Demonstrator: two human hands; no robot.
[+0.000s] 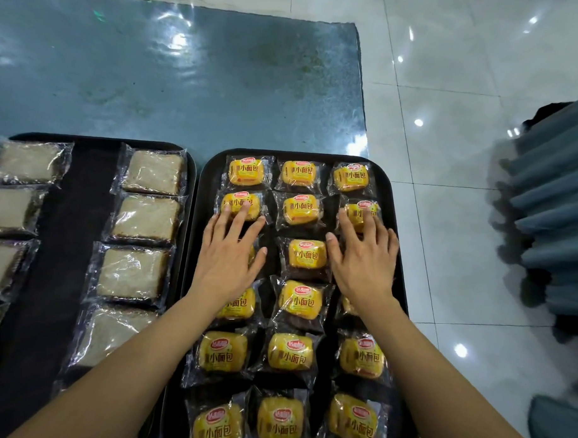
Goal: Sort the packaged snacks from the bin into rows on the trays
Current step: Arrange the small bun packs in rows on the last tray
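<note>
Trays: two black trays lay side by side on a blue plastic-covered table top [177,75]; the right tray [390,215] sat just beside the left tray [191,169], their rims nearly touching.
Right tray load: yellow small-bread packets [300,208] lay in three columns running from the far rim toward the camera, each in a clear wrapper with red and dark print.
Left tray load: pale cake slices in clear wrappers [146,217] lay in a column along its right side, with more at its left edge, partly cut off; a bare dark strip ran between the two columns.
Left hand: the left hand [230,253] lay palm down with fingers straight and spread over the left column of the right tray, fingertips touching the second packet from the far end [239,202], covering most of the packet beneath the palm; it gripped nothing.
Right hand: the right hand [364,252] lay palm down with fingers straight and spread over the right column, fingertips resting on the second packet there [361,211]; nothing was clasped.
Middle column: the packet between the two hands [307,254] lay untouched.
Surroundings: white glossy floor tiles [456,82] lay to the right, and blurred blue-grey fabric [556,209] showed at the right edge.
Bin: not in view.
</note>
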